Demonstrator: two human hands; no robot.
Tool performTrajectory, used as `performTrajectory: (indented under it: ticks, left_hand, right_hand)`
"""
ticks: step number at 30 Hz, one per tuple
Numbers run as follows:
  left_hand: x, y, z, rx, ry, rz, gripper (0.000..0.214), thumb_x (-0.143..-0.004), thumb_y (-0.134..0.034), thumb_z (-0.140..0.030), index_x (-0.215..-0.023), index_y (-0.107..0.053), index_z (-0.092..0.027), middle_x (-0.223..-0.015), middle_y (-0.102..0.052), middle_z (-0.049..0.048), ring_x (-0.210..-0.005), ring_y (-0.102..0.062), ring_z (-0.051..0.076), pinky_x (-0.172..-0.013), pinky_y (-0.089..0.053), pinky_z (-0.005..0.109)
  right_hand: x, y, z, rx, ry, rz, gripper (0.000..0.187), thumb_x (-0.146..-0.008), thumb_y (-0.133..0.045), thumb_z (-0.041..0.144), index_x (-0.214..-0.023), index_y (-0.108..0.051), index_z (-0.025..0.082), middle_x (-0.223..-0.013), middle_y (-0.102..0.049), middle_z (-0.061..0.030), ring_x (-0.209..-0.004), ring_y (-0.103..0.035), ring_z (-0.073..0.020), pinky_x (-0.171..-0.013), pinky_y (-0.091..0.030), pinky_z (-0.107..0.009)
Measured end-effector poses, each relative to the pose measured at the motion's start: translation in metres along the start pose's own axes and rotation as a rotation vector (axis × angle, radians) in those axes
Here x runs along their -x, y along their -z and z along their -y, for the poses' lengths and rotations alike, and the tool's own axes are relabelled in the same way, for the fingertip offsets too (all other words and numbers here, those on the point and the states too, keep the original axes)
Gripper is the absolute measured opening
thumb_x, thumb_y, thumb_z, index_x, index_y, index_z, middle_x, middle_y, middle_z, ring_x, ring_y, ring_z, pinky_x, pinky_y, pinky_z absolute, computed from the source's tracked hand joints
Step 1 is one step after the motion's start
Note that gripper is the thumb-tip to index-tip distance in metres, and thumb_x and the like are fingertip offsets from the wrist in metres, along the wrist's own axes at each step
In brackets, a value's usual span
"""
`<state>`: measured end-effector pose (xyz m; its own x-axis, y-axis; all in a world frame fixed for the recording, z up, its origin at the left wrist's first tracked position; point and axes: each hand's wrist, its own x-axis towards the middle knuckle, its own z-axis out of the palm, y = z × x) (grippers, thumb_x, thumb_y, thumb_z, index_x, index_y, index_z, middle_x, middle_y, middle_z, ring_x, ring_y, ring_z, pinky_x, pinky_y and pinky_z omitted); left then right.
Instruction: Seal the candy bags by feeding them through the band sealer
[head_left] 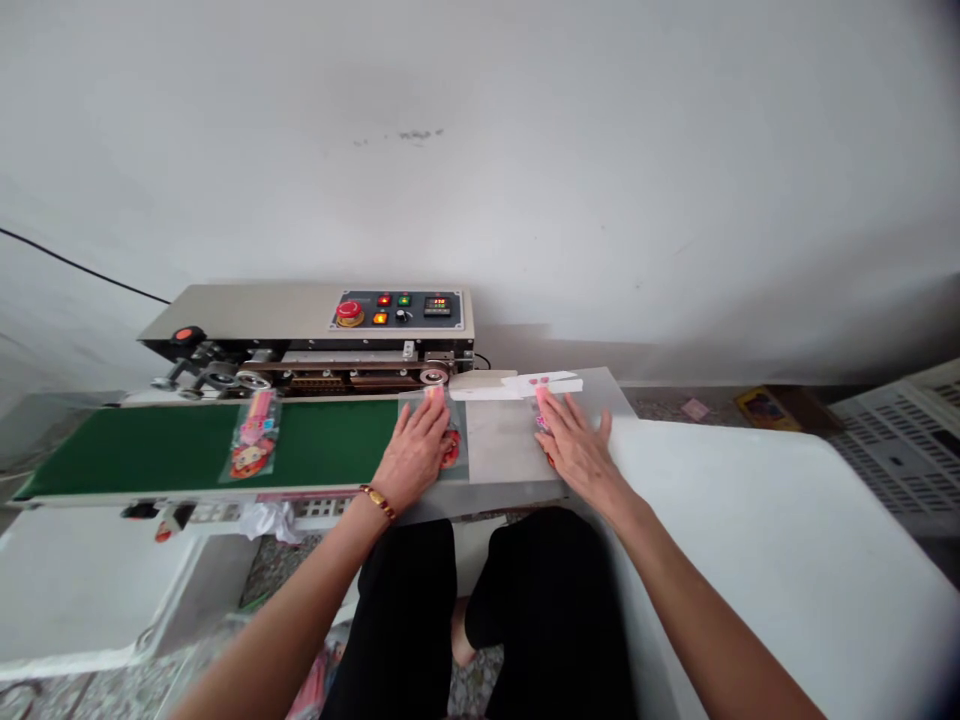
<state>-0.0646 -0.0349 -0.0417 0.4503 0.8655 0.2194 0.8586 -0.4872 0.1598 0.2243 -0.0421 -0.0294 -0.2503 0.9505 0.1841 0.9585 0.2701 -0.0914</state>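
The left hand (415,450) lies flat on a clear packet (454,448) at the right end of the green belt (150,450). Its fingers (429,415) are stretched out, not closed, and the packet is under them, with its top edge near the sealing machine (300,330). The right hand (576,448) rests flat, fingers also open, on a second packet (541,424) on the metal plate (499,440). A third packet (253,440) lies on the belt, well apart to the left.

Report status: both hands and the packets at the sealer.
Left hand open, flat on clear packet at green belt end. Right hand open, flat on second packet on feed plate. Third packet apart, farther along belt.
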Motion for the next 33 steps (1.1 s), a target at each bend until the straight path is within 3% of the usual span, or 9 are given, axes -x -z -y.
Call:
performTrajectory:
  ticks: [2,6,10,13,16,20,25,29,33]
  left_hand:
    - [0.014,0.005,0.022,-0.002,0.031,0.000,0.041,-0.102,-0.040,-0.024,-0.139,-0.055,-0.014,-0.159,-0.043,0.0143,-0.150,-0.037,0.029,-0.123,-0.028,0.056]
    - [0.031,0.019,0.051,-0.063,0.140,-0.066,0.036,-0.101,-0.042,-0.023,-0.131,-0.062,-0.017,-0.151,-0.054,0.0154,-0.142,-0.048,0.033,-0.123,-0.020,0.065]
    - [0.017,0.021,0.026,0.007,0.071,-0.100,0.041,-0.102,-0.035,-0.019,-0.135,-0.059,-0.015,-0.146,-0.059,0.0153,-0.141,-0.050,0.027,-0.125,-0.022,0.058]
    - [-0.005,0.011,-0.010,0.092,-0.066,-0.040,0.047,-0.101,-0.035,-0.017,-0.145,-0.050,-0.016,-0.154,-0.050,0.0130,-0.149,-0.040,0.022,-0.126,-0.028,0.049]
    - [-0.016,-0.001,-0.028,0.066,-0.055,-0.018,0.045,-0.099,-0.041,-0.020,-0.143,-0.052,-0.014,-0.159,-0.044,0.0145,-0.150,-0.036,0.026,-0.125,-0.027,0.052]
    - [-0.009,-0.004,-0.021,0.025,0.026,-0.026,0.043,-0.099,-0.042,-0.020,-0.139,-0.055,-0.015,-0.161,-0.041,0.0138,-0.151,-0.036,0.027,-0.125,-0.025,0.053]
    - [0.004,0.002,0.005,0.034,0.109,-0.027,0.039,-0.100,-0.042,-0.021,-0.135,-0.060,-0.016,-0.158,-0.045,0.0139,-0.148,-0.040,0.028,-0.125,-0.024,0.055]
    - [0.036,0.010,0.041,0.087,0.220,-0.115,0.040,-0.101,-0.042,-0.026,-0.138,-0.058,-0.019,-0.153,-0.052,0.0130,-0.147,-0.042,0.029,-0.125,-0.019,0.059]
    - [0.131,0.035,0.093,0.117,0.478,-0.178,0.046,-0.102,-0.042,-0.030,-0.147,-0.049,-0.021,-0.149,-0.056,0.0114,-0.139,-0.051,0.024,-0.127,-0.018,0.051]
  right_hand:
    - [-0.004,-0.005,0.015,-0.005,0.008,0.037,0.053,-0.105,-0.038,0.028,-0.157,-0.036,0.020,-0.159,-0.037,-0.0128,-0.147,-0.031,-0.0380,-0.114,-0.008,-0.081]
    - [-0.024,-0.012,0.080,-0.096,0.049,0.042,0.046,-0.104,-0.046,0.030,-0.148,-0.049,0.019,-0.160,-0.037,-0.0138,-0.146,-0.032,-0.0376,-0.117,-0.006,-0.077]
    - [-0.039,-0.013,0.124,-0.196,0.053,-0.030,0.041,-0.106,-0.042,0.027,-0.145,-0.051,0.018,-0.157,-0.042,-0.0142,-0.143,-0.036,-0.0355,-0.117,-0.007,-0.077]
    - [-0.036,-0.011,0.114,-0.213,0.014,-0.015,0.043,-0.104,-0.040,0.019,-0.145,-0.052,0.018,-0.154,-0.046,-0.0134,-0.140,-0.040,-0.0356,-0.117,-0.008,-0.076]
    - [-0.021,-0.007,0.081,-0.191,-0.032,-0.048,0.042,-0.101,-0.042,0.016,-0.139,-0.058,0.018,-0.151,-0.050,-0.0137,-0.139,-0.042,-0.0359,-0.119,-0.004,-0.072]
    - [0.016,-0.005,0.047,-0.173,-0.047,-0.158,0.035,-0.101,-0.042,0.019,-0.130,-0.062,0.019,-0.141,-0.059,-0.0137,-0.134,-0.048,-0.0340,-0.118,-0.003,-0.071]
    - [0.054,-0.006,0.063,-0.194,0.041,-0.265,0.029,-0.104,-0.041,0.020,-0.123,-0.064,0.020,-0.136,-0.063,-0.0121,-0.132,-0.051,-0.0301,-0.120,-0.009,-0.063]
    - [0.059,-0.003,0.099,-0.281,0.141,-0.288,0.026,-0.106,-0.042,0.019,-0.119,-0.065,0.020,-0.134,-0.064,-0.0104,-0.133,-0.051,-0.0287,-0.121,-0.008,-0.059]
    - [0.060,0.007,0.133,-0.426,0.299,-0.275,0.024,-0.107,-0.044,0.018,-0.120,-0.064,0.019,-0.134,-0.064,-0.0102,-0.133,-0.051,-0.0287,-0.121,-0.015,-0.060]
